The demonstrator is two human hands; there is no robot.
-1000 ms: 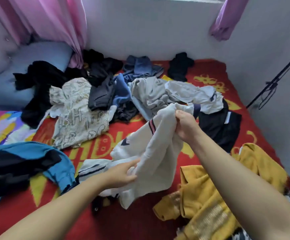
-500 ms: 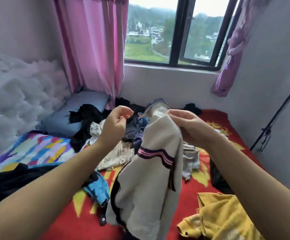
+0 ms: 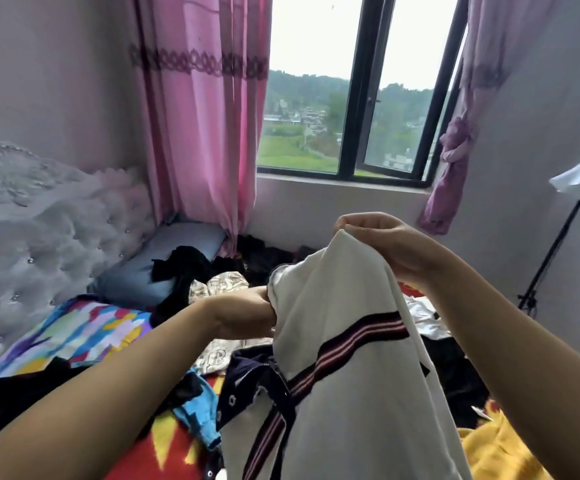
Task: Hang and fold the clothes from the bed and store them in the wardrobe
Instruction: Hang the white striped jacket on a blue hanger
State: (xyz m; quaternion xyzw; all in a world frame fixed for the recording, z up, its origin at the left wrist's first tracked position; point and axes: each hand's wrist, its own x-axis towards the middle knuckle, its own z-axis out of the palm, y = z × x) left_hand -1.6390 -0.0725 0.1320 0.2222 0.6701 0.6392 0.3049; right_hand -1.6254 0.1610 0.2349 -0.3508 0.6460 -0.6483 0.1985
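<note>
Over the red patterned bed (image 3: 174, 452) I hold a white garment (image 3: 350, 393) with a dark striped band, lifted clear of the clothes pile. My right hand (image 3: 385, 244) pinches its top edge, fingers curled tight on the cloth; my left hand (image 3: 247, 315) seems to reach into its side, though the fabric hides those fingers, so I cannot tell their grip. Behind stand a pink curtain (image 3: 202, 133), a window (image 3: 354, 98), a tufted headboard (image 3: 39, 237), a blue pillow (image 3: 164, 265); a yellow garment (image 3: 496, 452) lies at right
</note>
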